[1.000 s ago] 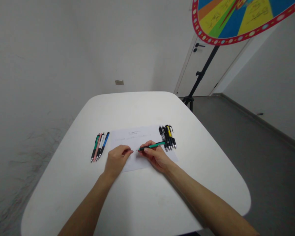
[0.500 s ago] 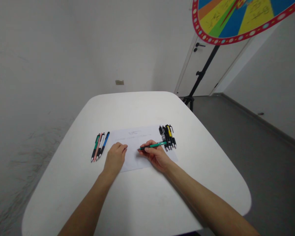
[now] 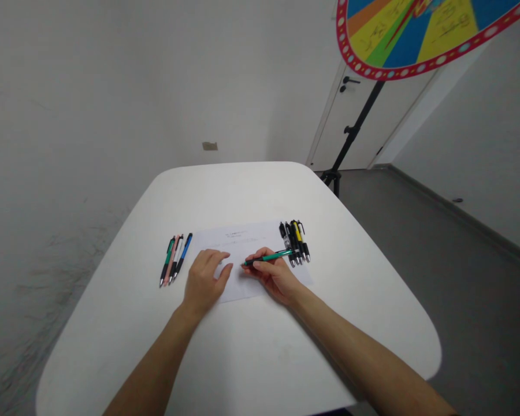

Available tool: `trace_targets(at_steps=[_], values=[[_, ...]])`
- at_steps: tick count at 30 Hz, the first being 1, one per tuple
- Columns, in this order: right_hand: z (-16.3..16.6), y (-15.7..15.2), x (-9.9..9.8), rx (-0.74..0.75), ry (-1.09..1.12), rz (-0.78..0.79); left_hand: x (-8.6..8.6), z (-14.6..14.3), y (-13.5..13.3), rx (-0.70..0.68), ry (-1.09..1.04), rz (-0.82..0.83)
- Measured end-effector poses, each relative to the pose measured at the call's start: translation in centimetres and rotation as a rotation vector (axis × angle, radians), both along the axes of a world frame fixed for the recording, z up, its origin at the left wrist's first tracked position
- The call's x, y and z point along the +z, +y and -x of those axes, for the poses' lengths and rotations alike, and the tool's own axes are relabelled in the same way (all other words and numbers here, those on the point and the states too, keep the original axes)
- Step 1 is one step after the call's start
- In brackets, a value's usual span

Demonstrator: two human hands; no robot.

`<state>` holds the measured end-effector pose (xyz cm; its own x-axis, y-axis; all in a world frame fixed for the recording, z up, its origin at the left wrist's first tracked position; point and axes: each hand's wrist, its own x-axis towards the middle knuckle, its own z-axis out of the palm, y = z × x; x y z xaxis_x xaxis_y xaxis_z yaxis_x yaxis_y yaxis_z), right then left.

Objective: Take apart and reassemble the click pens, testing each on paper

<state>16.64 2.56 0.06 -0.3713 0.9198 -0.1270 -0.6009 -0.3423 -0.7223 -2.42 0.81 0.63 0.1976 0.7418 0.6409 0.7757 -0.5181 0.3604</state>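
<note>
A green pen [image 3: 272,256] with a dark grip is held in my right hand [image 3: 274,276], its tip pointing left, low over a white sheet of paper [image 3: 242,289]. Faint lines of writing show on the sheet's upper part. My left hand [image 3: 204,281] is over the left part of the sheet, thumb and fingers apart, with nothing between them. To its left lie several pens: a green pen [image 3: 167,260], a pink pen [image 3: 171,261], a white and black pen [image 3: 177,260] and a blue pen [image 3: 184,253].
A row of black pens [image 3: 291,242] and a yellow pen [image 3: 300,238] lies at the paper's right edge. All this is on a white table [image 3: 242,196] with rounded corners. Beyond its right side stands a colourful wheel [image 3: 398,46] on a black stand [image 3: 357,124].
My left thumb and fingers have spread from a closed pinch. The right hand keeps its hold on the green pen and has barely shifted.
</note>
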Motion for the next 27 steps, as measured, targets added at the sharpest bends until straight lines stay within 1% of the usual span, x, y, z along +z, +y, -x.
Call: trace_targets(at_steps=[3, 7, 13, 20, 27], values=[[0.14, -0.07, -0.04, 0.012, 0.000, -0.005, 0.34, -0.48, -0.18, -0.097, 0.011, -0.051], [0.20, -0.17, -0.01, 0.033, -0.014, -0.021, 0.21, -0.78, -0.07, -0.142, 0.021, -0.080], [0.18, -0.14, -0.11, 0.038, -0.026, -0.016, 0.32, -0.80, -0.13, -0.144, 0.008, -0.043], [0.10, -0.16, -0.21, 0.026, -0.054, -0.029, 0.38, -0.91, -0.13, -0.161, 0.008, -0.079], [-0.09, -0.01, 0.08, -0.010, -0.010, -0.002, 0.39, -0.67, -0.22, -0.128, 0.003, -0.077]])
